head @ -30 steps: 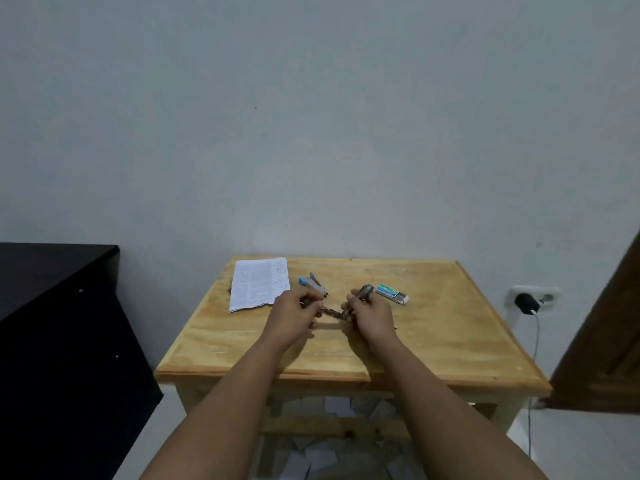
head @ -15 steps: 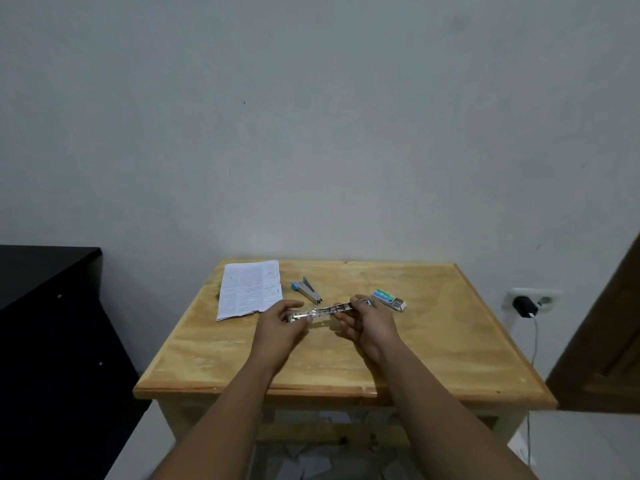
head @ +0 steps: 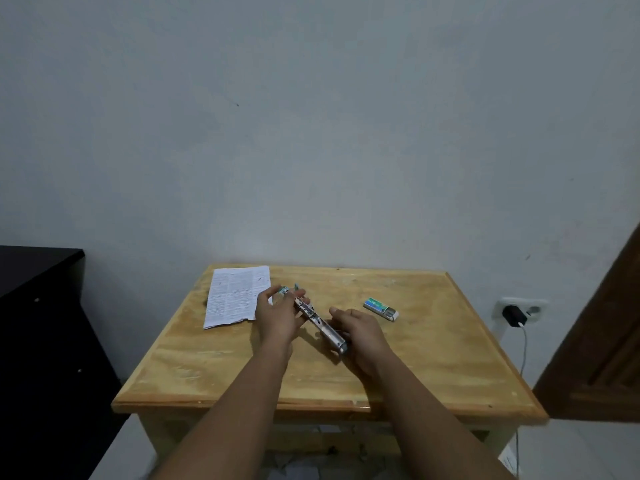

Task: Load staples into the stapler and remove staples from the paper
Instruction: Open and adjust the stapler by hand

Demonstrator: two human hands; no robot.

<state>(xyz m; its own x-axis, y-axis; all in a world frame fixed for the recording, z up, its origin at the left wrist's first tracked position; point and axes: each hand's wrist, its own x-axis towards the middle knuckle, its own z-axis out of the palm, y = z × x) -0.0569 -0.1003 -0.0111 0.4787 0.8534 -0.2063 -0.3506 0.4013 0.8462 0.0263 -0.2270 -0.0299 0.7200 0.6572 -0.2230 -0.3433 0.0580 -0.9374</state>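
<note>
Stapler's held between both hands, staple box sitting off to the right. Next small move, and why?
Probably free the right hand and reach for the staple box. The metal stapler is held between both hands above the table, with the left hand at its far end, and the box lies untouched beside the right hand. Whether the stapler's channel is already loaded cannot be told.

Silver metal stapler (head: 320, 323), pale grainy wooden desk (head: 415, 341), white printed paper sheet (head: 235, 296), green-and-white staple box (head: 380, 308), black cabinet (head: 41, 323).
</note>
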